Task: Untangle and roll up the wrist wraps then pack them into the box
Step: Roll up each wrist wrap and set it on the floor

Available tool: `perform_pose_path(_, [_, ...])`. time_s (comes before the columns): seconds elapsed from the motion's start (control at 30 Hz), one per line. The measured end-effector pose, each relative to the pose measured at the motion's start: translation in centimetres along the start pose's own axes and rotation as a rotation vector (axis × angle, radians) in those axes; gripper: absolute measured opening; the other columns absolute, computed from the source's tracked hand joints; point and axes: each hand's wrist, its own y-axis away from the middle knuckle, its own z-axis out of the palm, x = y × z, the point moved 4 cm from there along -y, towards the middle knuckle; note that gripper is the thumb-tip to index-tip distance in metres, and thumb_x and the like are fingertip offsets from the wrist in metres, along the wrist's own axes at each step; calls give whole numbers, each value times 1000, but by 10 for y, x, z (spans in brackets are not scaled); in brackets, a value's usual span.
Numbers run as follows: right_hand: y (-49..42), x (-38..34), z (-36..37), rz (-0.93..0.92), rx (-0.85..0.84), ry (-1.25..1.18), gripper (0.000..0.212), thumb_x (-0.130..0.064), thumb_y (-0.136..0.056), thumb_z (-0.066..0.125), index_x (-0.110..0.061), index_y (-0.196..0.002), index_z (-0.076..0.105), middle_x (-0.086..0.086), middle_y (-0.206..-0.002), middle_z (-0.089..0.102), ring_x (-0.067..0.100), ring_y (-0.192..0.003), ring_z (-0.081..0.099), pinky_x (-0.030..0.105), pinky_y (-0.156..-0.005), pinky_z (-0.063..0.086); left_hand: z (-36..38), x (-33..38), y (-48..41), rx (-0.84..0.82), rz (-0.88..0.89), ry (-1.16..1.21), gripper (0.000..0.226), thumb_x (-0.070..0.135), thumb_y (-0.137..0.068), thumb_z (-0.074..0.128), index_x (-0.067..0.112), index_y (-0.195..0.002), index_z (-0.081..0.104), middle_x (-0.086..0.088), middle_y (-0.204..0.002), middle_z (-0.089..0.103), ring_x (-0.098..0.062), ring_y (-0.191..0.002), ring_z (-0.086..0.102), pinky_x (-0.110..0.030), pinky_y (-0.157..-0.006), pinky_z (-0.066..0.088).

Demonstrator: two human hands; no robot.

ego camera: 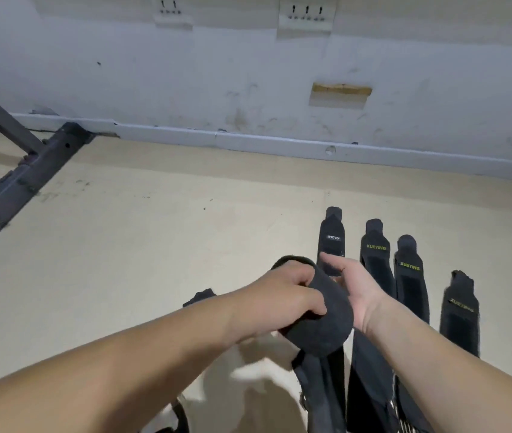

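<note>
Forearms fill the bottom of the view, and between them the loose tail [320,389] of a black wrist wrap hangs down out of frame, lying against other dark straps there. Above it the rolled part [326,320] of that wrap is held in the air over the floor [154,245]. It is a fat, soft coil of matte black cloth with a slightly fuzzy surface. The left hand [279,295] grips the coil, its fingers [312,304] curled over the near face. The right hand [356,289] is open, its fingers straight and its palm turned to the coil's far side, touching it or just beside it. To roll well, I would judge the tail should first be drawn free of the straps beside it. It should then be kept lightly taut, with the flat right palm squaring the edges so the coil does not cone out, since the cloth looks limp and likely to slacken. To the right, four more wraps [376,254] lie flat side by side on the floor, tips toward the wall [217,73]; three carry yellow lettering and one a pale logo. No box is in view. A dark metal frame [14,182] stands at far left.
</note>
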Motion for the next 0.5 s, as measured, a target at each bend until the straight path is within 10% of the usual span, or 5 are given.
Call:
perform_pose_path(0.2, [85, -44, 17, -98, -146, -47, 56, -46, -97, 65, 8, -91, 79, 23, -101, 77, 37, -89, 75, 47, -93, 53, 14, 56, 92, -216, 88, -232, 36, 29, -67, 75, 10, -83, 49, -13, -111, 52, -21, -86, 49, -39, -74, 37])
perform_pose_path(0.33, [143, -62, 23, -195, -202, 3, 34, -30, -103, 60, -1, -93, 75, 16, -79, 76, 29, -62, 75, 37, -57, 62, 23, 64, 126, -251, 14, -286, 43, 22, -65, 69, 11, -106, 67, -20, -120, 69, -27, -101, 64, -34, -79, 43])
perform_pose_path(0.4, [173, -65, 25, -245, -220, 35, 25, -22, -104, 59, -3, -96, 73, 14, -78, 76, 27, -60, 75, 37, -54, 62, 24, 75, 137, -156, -32, -210, 41, -4, -78, 51, 1, -115, 70, -14, -112, 72, -27, -99, 66, -21, -76, 53])
perform_pose_path(0.5, [209, -67, 28, -372, -346, 136, 21, -14, -104, 54, -10, -113, 73, 12, -97, 76, 26, -79, 75, 37, -76, 63, 18, 94, 143, 101, 11, 221, 33, -7, -86, 45, -4, -98, 76, -16, -95, 72, -28, -85, 69, -41, -95, 62])
